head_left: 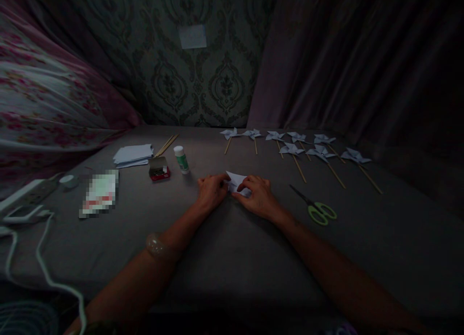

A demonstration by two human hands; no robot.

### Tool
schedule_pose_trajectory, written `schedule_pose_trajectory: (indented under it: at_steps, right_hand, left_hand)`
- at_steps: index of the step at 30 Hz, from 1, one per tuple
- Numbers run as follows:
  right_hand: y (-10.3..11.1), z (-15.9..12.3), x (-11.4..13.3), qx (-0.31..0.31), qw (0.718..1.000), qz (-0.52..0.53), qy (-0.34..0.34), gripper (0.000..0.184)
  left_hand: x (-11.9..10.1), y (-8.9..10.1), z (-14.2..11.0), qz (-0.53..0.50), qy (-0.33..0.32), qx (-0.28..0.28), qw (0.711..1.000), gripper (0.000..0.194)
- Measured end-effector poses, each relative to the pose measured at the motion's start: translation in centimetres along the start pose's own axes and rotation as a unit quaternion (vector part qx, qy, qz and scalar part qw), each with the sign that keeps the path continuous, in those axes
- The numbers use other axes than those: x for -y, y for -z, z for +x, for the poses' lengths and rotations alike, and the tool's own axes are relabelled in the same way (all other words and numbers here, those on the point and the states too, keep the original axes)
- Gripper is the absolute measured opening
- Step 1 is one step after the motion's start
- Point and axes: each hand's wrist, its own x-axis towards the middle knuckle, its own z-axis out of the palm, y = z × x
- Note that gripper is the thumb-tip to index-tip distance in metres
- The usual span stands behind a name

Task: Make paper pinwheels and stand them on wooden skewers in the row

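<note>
Both hands meet over a small white sheet of paper (237, 179) at the middle of the table, part of it folded or curled up. Its left edge is pinched by my left hand (213, 190), which has a bangle (156, 245) on the forearm. On the right side, my right hand (258, 195) grips the same paper between thumb and fingers. My fingers cover parts of the sheet. Green-handled scissors (321, 212) lie to the right of my right hand. A glue stick (181, 160) with a white cap stands upright beyond my left hand.
Several paper pinwheels (292, 150) on sticks lie at the back right. At the left are a paper stack (133, 154), wooden sticks (167, 145), an opened small box (159, 170), a blurred packet (100, 192), a white cap-like object (68, 181) and a power strip (31, 195) with cables.
</note>
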Motion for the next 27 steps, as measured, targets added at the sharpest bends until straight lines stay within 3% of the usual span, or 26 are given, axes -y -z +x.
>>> schedule_pose_trajectory:
  at_steps: [9,17,27]
  right_hand:
    - [-0.6,0.0,0.0,0.009,0.999,0.024,-0.043,0.008]
    - [-0.8,0.0,-0.1,0.008,0.997,0.031,-0.072,0.010]
    - [-0.9,0.3,-0.2,0.014,0.991,-0.003,-0.136,0.011]
  left_hand:
    - [-0.8,0.1,-0.7,0.055,-0.017,0.011,0.998,0.031]
    - [-1.0,0.1,-1.0,0.065,-0.029,0.018,0.997,0.028]
    - [-0.3,-0.7,-1.1,0.067,-0.125,-0.008,0.990,0.023]
